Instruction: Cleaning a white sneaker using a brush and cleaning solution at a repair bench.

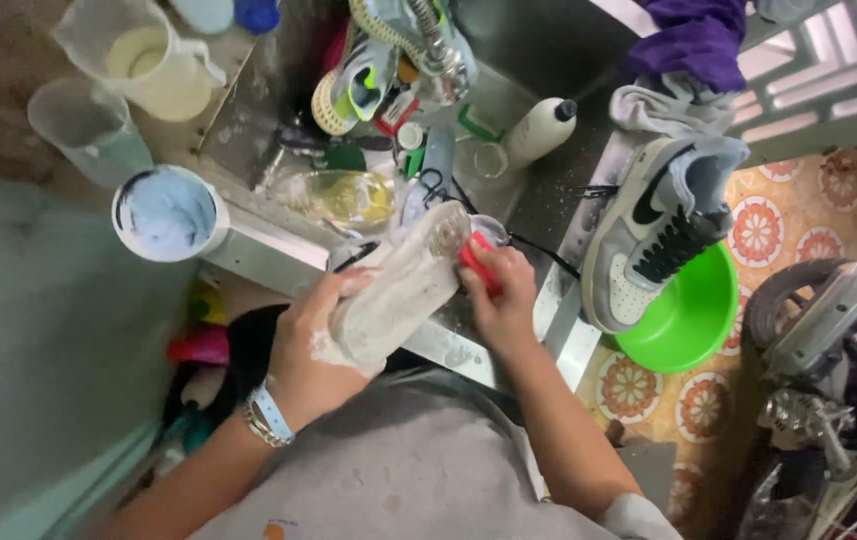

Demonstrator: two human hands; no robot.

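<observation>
My left hand grips a soapy white shoe, sole turned up, over the front edge of a steel sink. My right hand is closed around a red brush pressed against the shoe's side near its toe. Foam covers my left fingers and the shoe. A bracelet and a pale wristband sit on my left wrist.
A grey-and-white sneaker with black laces rests on the sink's right rim above a green basin. A tub of pale blue paste, clear jugs, a white bottle and more shoes crowd the sink. A motorbike stands at right.
</observation>
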